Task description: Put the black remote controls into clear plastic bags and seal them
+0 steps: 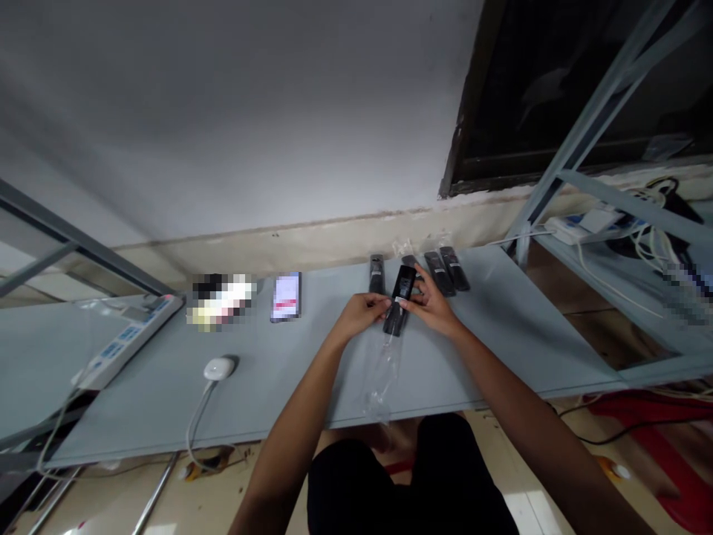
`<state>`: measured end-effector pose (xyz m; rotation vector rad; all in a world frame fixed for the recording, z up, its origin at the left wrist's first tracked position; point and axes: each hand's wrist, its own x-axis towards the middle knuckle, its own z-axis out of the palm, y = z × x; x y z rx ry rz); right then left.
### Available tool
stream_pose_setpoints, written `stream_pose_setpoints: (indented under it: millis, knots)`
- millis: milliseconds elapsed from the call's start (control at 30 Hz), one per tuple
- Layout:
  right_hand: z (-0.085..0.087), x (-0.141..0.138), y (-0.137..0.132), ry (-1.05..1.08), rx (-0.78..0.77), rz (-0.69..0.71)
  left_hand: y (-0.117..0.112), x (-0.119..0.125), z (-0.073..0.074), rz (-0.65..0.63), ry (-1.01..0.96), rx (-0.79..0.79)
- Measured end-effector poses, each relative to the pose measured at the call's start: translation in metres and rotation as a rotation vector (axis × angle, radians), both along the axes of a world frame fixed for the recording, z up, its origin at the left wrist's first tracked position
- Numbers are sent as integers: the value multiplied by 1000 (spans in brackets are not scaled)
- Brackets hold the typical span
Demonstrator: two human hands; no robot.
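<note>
Over a pale grey table (501, 327), my left hand (361, 313) and my right hand (433, 303) grip a black remote control (399, 299) from either side. It sits in a clear plastic bag (382, 380), which trails down the tabletop towards me. Just beyond my hands, several more black remotes lie side by side, including one (376, 273) behind my left hand and two (446, 271) to the right. Clear plastic shows around their far ends. Part of another remote (409, 261) is partly hidden behind the held one.
A smartphone (286, 296) and a pixelated object (221, 301) lie left of my hands. Nearer sit a corded white mouse (218, 368) and a white power strip (131, 342). Grey metal shelf frames (590, 126) rise at the right, beside a cabled socket strip (579, 227).
</note>
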<state>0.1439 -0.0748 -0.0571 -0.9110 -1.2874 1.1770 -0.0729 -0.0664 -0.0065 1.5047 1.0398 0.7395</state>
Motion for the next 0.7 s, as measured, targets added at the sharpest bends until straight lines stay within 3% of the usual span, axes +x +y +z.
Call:
stream_pose_setpoints:
  millis: [233,367,500,600,700]
  knots:
    - [-1,1,0,-86,54,39,1,-2,-16,92,-92,-72]
    - [6,-2,-4,-257,146,36,3,3,-19,166,-77,6]
    - [16,-5,-10,-411,235,167,0,9,-19,164,-40,117]
    - [19,-4,-11,-449,228,211,-2,11,-19,148,-15,210]
    - [13,-4,-10,-402,145,194,0,10,-24,165,-60,205]
